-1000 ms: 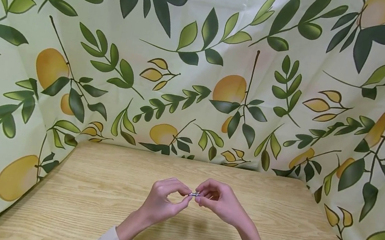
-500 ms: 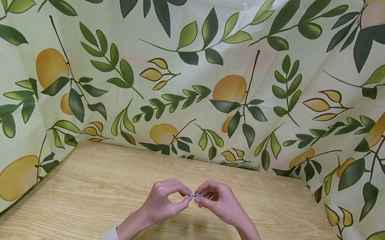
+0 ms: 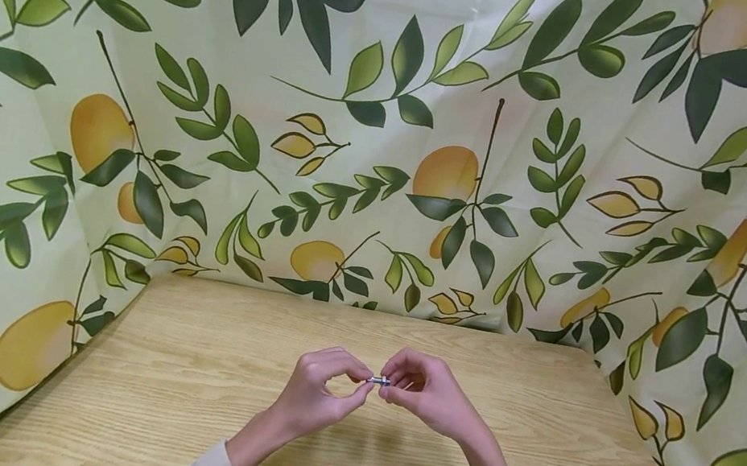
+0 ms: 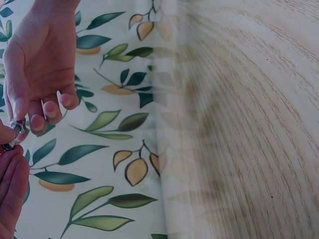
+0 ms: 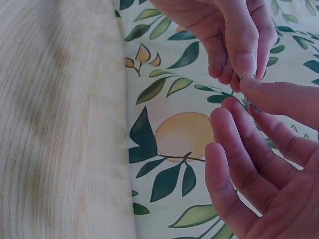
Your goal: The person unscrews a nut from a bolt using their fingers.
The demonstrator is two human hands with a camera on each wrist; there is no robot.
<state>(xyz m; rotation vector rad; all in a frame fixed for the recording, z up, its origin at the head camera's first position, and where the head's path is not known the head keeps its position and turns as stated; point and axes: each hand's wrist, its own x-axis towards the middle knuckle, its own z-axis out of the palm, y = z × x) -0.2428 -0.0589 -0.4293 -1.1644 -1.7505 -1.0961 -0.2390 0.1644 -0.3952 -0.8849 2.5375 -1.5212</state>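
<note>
A small silvery metal piece, like a bolt with a ring or nut on it (image 3: pixel 381 381), is held level between both hands above the table. My left hand (image 3: pixel 319 389) pinches its left end between thumb and index finger. My right hand (image 3: pixel 432 393) has thumb and index finger at its right end. In the left wrist view the metal piece (image 4: pixel 18 128) shows at the left edge, partly covered by fingertips. The right wrist view shows the left hand (image 5: pixel 237 35) and right hand (image 5: pixel 269 159) meeting at it, most of the metal hidden.
The wooden table (image 3: pixel 220 323) lies under both hands. Patterned cloth (image 3: pixel 387 146) with leaves and orange fruit stands behind the table and along both sides. A black device is on each wrist, by the pale sleeves.
The fingertips of my right hand have shifted slightly at the metal piece, and a bit more of its right end shows. My left hand stays in place.
</note>
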